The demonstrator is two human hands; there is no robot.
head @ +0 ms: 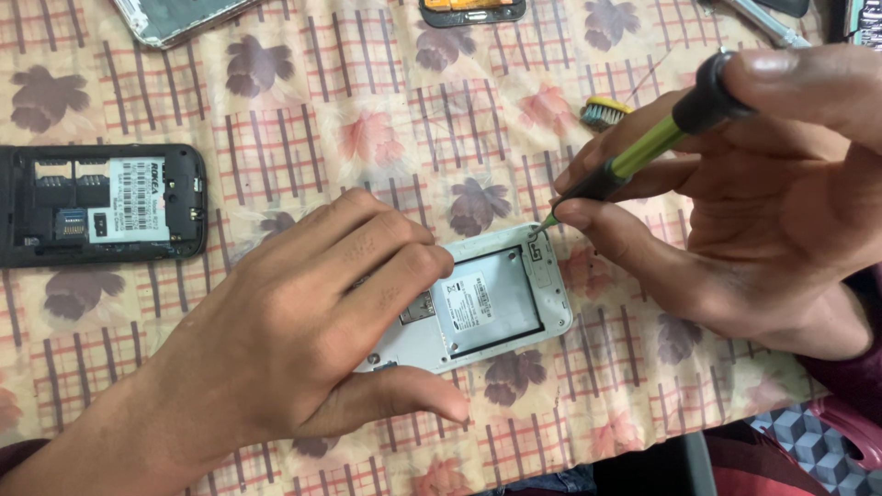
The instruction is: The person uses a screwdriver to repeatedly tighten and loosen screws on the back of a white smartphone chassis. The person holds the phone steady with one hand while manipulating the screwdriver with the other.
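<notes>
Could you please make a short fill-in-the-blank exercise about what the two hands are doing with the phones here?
1. The left hand presses down the ____ phone.
2. The right hand holds a ____.
3. Its tip meets the phone's top ____ corner.
4. The black phone lies ____ of the left hand.

Missing words: white; screwdriver; right; left

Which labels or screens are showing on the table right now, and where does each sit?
White sticker: rectangular, dark print, in the battery bay of the white phone under the left hand.
White barcode label: upright rectangle with black bars, inside the open black phone, left edge.
Orange screen-like panel: black frame, top edge, cropped.
</notes>
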